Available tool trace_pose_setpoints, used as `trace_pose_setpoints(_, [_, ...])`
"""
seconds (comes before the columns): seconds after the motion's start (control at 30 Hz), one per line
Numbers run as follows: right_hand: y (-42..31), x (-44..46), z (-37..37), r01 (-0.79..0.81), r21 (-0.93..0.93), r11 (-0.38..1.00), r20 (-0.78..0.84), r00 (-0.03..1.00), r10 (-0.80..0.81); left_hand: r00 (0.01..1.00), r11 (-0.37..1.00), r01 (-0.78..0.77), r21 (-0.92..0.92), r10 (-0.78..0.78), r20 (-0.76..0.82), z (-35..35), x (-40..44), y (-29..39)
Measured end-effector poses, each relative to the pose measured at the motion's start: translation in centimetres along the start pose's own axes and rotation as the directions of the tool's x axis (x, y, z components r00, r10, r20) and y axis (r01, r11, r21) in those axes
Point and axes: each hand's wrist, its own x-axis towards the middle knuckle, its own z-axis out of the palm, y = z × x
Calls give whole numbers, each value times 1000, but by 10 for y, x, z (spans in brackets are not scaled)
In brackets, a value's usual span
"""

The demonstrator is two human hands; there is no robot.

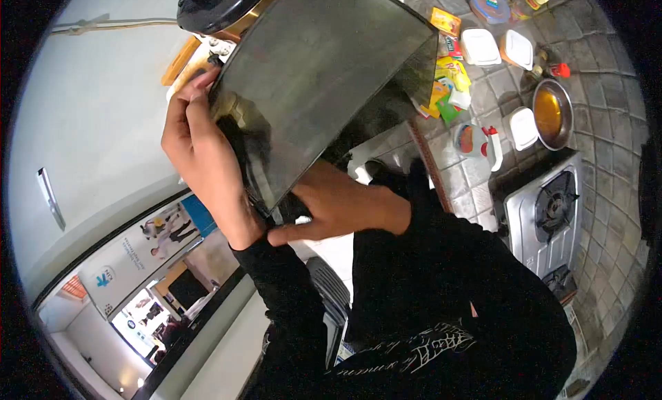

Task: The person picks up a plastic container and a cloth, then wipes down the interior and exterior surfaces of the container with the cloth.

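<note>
A large dark, glossy, see-through panel [324, 62] is tilted across the upper middle. At its left edge my left hand [203, 134] is closed, with fingertips near the upper part of that edge. My right hand [345, 203] reaches in by the lower corner of the panel; its thumb sticks out to the left, and its other fingers are hidden behind the panel. The wrists are near each other.
On the tiled counter at the right are colourful packets [452, 72], white-lidded containers [480, 47], a metal bowl of yellow liquid [553, 115] and a gas stove [545, 221]. A black-lidded appliance [214, 7] is at the top left. A window frame [148, 258] is at the lower left.
</note>
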Motion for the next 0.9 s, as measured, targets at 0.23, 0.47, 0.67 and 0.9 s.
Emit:
trace_pose_setpoints(0.23, [5,5,-4,-2,132,991,-113,993,17,999,971,49,234,-52,8,4,-5,6])
trace_pose_setpoints(0.47, [3,-66,34,38,31,999,-177,984,-32,1000,973,25,228,-23,-12,0,-7,4])
trace_pose_setpoints(0.67, [-9,-72,46,-48,133,990,-219,973,76,1000,999,18,-27,-18,16,-7,3,-9])
trace_pose_setpoints(0.9, [-8,-3,15,119,-143,982,-187,971,-145,999,978,47,-202,-51,-14,-10,5,-13])
